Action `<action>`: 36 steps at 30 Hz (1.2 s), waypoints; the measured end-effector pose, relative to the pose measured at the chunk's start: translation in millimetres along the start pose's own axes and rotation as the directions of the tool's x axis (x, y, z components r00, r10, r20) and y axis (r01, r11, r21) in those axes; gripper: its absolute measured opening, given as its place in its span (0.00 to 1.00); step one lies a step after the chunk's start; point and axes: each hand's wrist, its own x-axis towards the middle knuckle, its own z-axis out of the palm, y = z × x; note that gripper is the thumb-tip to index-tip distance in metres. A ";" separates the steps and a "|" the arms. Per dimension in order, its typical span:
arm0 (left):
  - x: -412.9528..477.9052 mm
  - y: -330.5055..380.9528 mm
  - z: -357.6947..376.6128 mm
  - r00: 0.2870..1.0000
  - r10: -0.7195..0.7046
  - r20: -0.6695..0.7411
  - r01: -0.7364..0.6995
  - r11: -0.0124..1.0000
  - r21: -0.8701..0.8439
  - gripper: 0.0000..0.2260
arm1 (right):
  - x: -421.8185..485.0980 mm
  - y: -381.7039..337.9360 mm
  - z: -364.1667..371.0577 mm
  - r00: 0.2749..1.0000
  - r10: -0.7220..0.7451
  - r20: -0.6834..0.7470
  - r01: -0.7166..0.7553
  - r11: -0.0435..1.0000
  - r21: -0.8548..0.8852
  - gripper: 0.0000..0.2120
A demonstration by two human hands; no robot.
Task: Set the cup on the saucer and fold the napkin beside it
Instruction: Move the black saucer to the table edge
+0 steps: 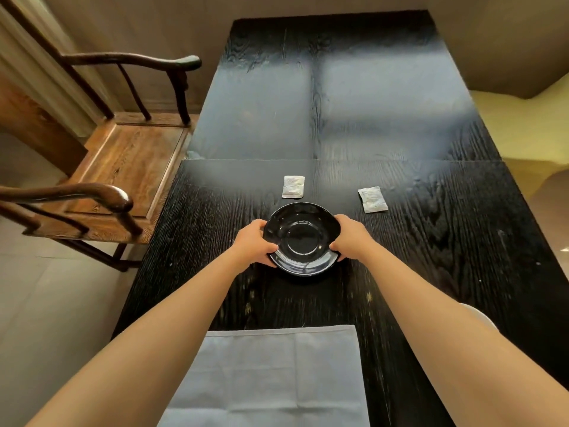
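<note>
Both hands grip the black saucer (303,238), left hand (255,243) and right hand (351,238) pinching opposite rims, dead ahead on the counter (431,241); napkin (277,377) lies flat nearer the body, no cup visible.

A dark wooden table (431,241) bears 2 small white packets (293,187) (372,199); a wooden armchair (123,161) stands beside it.

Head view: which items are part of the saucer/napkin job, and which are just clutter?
Part of the job:
black saucer, held at its rim by left hand and right hand
light blue napkin, lying unfolded at the near edge
No cup in view.

Lying about:
two small white packets beyond the saucer
wooden armchair
</note>
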 end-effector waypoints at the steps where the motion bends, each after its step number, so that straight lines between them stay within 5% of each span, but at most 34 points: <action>1: -3.8 3.4 -0.6 1.000 0.000 0.007 0.000 1.000 -0.026 0.24 | -4.4 0.1 -2.2 1.000 0.002 -0.008 -0.002 0.999 0.034 0.27; 9: -46.5 61.5 1.5 0.992 0.087 0.088 -0.076 0.990 -0.121 0.25 | -58.9 -1.7 -54.4 0.996 -0.010 -0.083 0.036 0.950 0.309 0.28; 22: -119.6 156.8 95.3 0.951 0.142 0.276 -0.055 0.952 -0.301 0.23 | -176.4 69.8 -162.7 0.978 0.011 -0.208 0.098 0.856 0.508 0.28; 30: -133.6 178.3 203.7 0.966 0.163 0.199 -0.122 0.972 -0.201 0.24 | -192.3 164.4 -217.8 0.974 0.027 -0.224 0.109 0.811 0.574 0.28; 36: -161.0 153.0 293.7 0.982 0.082 0.170 -0.035 0.965 -0.261 0.17 | -217.4 245.9 -232.8 0.971 0.096 -0.217 0.043 0.831 0.555 0.28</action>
